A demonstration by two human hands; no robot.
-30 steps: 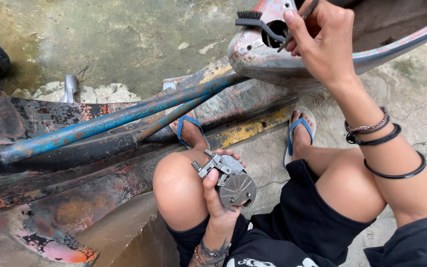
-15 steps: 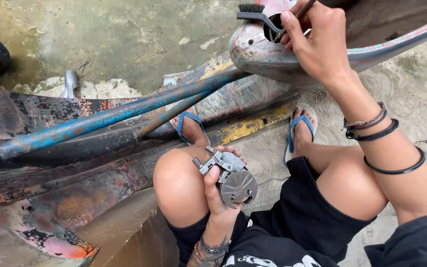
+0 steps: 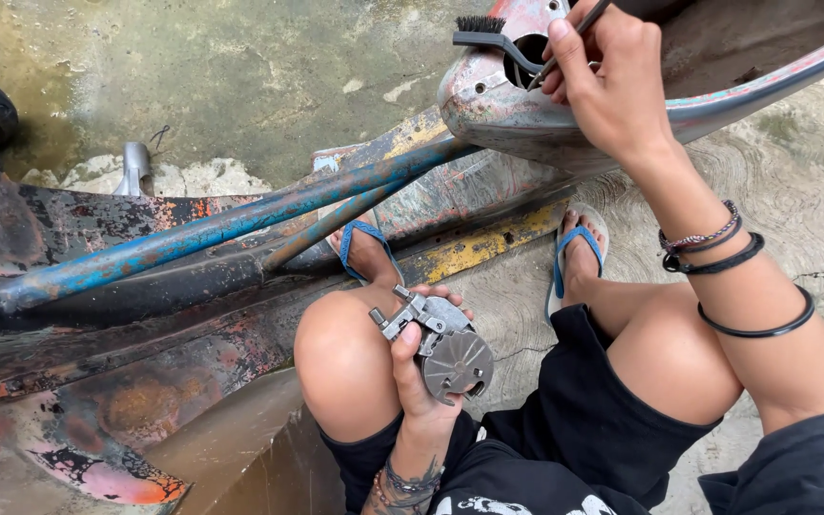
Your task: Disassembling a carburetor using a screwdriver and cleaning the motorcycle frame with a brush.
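Beside a rusted vehicle frame, seen from the head camera, the right hand pinches a black wire brush at the frame's socket; left-hand fingers grip a metal disc part on the knee. Short, steady strokes should suit best.

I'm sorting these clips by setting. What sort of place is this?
Probably an outdoor repair spot: rough stained concrete ground, a rusty blue metal tube frame, and a grey round metal part in the left hand.
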